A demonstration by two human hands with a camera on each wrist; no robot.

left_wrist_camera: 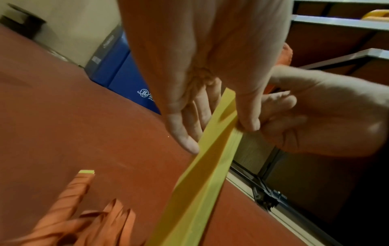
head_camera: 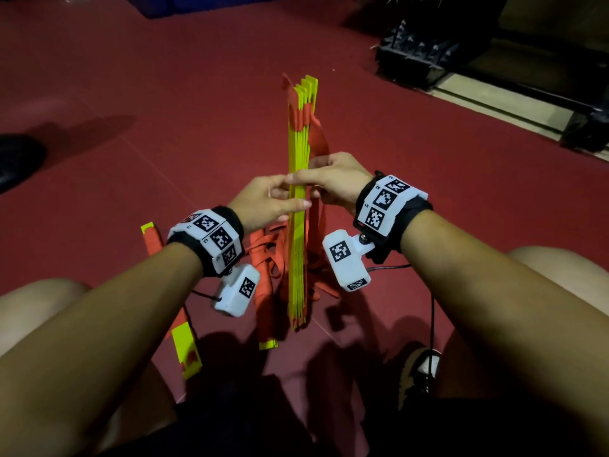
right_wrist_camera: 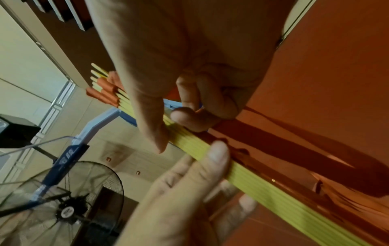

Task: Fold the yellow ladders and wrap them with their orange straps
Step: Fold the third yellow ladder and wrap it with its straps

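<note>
While both hands pinch it mid-length, the yellow ladder bundle [head_camera: 299,199] stands upright on the red floor [head_camera: 164,94]: about six flat slats stacked edge-on, orange straps [head_camera: 298,115] looped near the top. Left hand [head_camera: 267,201] and right hand [head_camera: 333,183] each grip it, thumb against fingers. Two more strapped yellow slats [head_camera: 186,347] lie on the floor, left.

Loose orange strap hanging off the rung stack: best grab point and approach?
Pinch the orange strap flat on its free loop just above the right hand, coming from the right. There it bows clear of the yellow rungs; lower down it tangles with other straps.
</note>
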